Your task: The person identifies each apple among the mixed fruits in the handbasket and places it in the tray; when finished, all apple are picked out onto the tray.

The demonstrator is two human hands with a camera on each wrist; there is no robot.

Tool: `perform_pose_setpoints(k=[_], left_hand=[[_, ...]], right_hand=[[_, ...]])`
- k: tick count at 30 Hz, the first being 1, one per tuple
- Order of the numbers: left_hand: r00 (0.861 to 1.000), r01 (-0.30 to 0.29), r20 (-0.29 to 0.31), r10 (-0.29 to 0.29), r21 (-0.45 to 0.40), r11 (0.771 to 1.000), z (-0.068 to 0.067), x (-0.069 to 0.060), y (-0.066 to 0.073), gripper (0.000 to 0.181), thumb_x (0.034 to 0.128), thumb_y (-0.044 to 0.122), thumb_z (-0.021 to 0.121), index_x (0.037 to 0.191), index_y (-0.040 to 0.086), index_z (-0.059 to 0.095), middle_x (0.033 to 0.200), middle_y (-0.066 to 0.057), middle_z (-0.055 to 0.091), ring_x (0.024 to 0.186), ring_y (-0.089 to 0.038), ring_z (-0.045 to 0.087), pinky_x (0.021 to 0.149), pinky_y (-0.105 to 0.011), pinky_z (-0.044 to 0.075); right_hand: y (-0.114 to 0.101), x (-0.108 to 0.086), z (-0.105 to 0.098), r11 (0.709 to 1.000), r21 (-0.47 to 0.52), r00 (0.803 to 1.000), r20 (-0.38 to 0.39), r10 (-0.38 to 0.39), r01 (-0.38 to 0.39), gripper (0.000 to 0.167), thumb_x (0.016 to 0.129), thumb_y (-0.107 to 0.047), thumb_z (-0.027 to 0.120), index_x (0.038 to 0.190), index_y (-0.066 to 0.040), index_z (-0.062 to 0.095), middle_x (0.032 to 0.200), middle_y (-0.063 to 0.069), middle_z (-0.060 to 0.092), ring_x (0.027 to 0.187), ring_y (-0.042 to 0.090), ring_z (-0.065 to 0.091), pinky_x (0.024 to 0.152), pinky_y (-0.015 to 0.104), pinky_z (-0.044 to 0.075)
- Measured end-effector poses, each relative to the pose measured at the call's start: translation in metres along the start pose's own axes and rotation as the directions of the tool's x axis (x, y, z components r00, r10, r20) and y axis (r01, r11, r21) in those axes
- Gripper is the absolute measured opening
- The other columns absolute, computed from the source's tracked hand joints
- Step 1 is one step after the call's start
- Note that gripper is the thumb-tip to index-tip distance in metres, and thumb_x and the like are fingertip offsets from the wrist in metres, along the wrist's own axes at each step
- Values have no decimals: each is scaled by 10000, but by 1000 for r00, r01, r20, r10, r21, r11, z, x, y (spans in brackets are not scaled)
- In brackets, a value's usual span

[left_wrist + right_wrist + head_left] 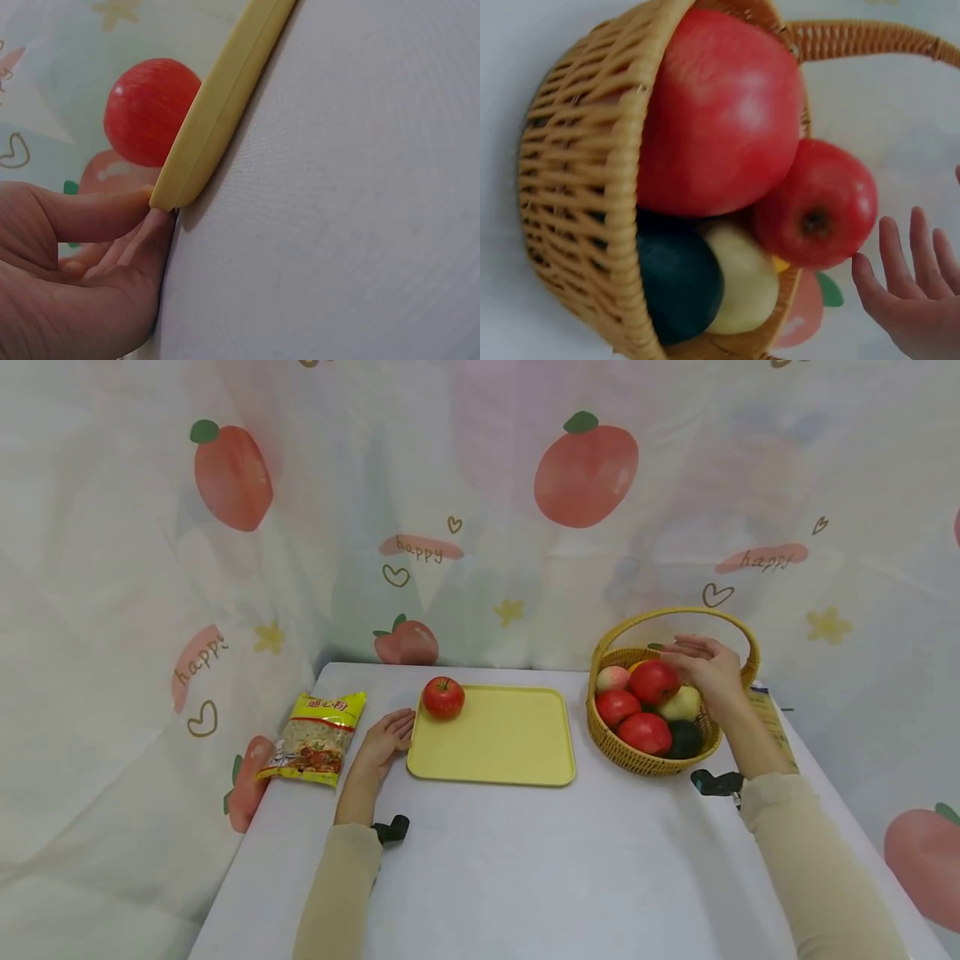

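My left hand (386,745) pinches the left edge of a yellow tray (498,739); in the left wrist view the thumb of this hand (97,262) lies on the rim (217,105) and a finger is under it. A red apple (443,698) rests at the tray's back left corner. Over the right side of a wicker basket (645,764), my right hand (705,667) has its fingers extended and holds nothing. The right wrist view shows these spread fingers (922,277) beside a red apple (817,202) on top of the other fruit; whether the thumb touches it, I cannot tell.
A yellow bag of dry food (315,739) lies at the table's back left. The basket's arched handle (675,611) rises around my right hand. Behind the basket's right side lies a partly hidden printed packet (772,722). A patterned cloth hangs behind the white table.
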State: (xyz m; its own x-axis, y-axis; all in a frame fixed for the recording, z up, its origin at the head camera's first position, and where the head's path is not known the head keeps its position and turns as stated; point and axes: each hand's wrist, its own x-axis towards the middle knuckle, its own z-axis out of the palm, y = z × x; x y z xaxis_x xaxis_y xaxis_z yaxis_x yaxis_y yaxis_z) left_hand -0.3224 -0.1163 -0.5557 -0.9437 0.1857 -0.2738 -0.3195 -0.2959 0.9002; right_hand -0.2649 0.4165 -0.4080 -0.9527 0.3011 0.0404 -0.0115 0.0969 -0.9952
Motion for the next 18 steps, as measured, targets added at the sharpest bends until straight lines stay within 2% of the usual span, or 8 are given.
perform_pose_setpoints(k=[3,5,10,13,15,18], left_hand=[[1000,-1,1,1,-3,1000,-1,0,-1,775,847,-333,433,1566,-51,363,1617,-242,392,1516,-316,374,1237,-401,319],[1000,-3,2,3,0,1000,-1,0,-1,774,848,-333,431,1565,-51,363,1616,-244,393,1514,-317,378,1234,-403,323],[1000,1,-7,-1,26,1000,0,2,-2,762,861,-317,450,1562,-26,384,1609,-223,417,1501,-302,405,1221,-394,345],[1000,6,-14,-6,25,1000,-1,4,-3,763,860,-314,464,1558,-12,399,1603,-206,432,1496,-290,415,1219,-386,351],[1000,3,-11,-3,19,1000,-2,5,-4,766,858,-317,456,1560,-19,391,1606,-213,424,1500,-295,408,1224,-391,344],[1000,-3,-9,3,7,1000,-4,5,-5,767,857,-320,447,1563,-28,382,1609,-220,417,1504,-300,400,1228,-394,337]], right_hand=[[5,4,-5,1000,-10,1000,20,22,-22,807,957,-130,756,1598,8,285,1034,-180,709,904,-35,699,781,134,579],[9,7,-9,998,-51,999,30,40,-38,875,960,-134,753,1622,10,199,1049,-198,688,923,-40,675,787,142,579],[23,16,-19,987,-135,991,91,95,-82,790,974,-95,719,1583,9,226,1080,-263,680,947,-42,642,760,190,589],[28,22,-23,988,-113,983,139,116,-101,793,985,-39,679,1602,9,184,1102,-276,687,953,-24,649,766,219,601],[30,25,-25,988,-120,978,171,116,-96,798,993,-11,643,1612,16,139,1143,-263,690,983,-20,635,782,225,601],[31,29,-27,983,-165,968,225,114,-77,727,998,22,598,1597,-8,187,1201,-238,678,1037,-25,601,810,220,588]])
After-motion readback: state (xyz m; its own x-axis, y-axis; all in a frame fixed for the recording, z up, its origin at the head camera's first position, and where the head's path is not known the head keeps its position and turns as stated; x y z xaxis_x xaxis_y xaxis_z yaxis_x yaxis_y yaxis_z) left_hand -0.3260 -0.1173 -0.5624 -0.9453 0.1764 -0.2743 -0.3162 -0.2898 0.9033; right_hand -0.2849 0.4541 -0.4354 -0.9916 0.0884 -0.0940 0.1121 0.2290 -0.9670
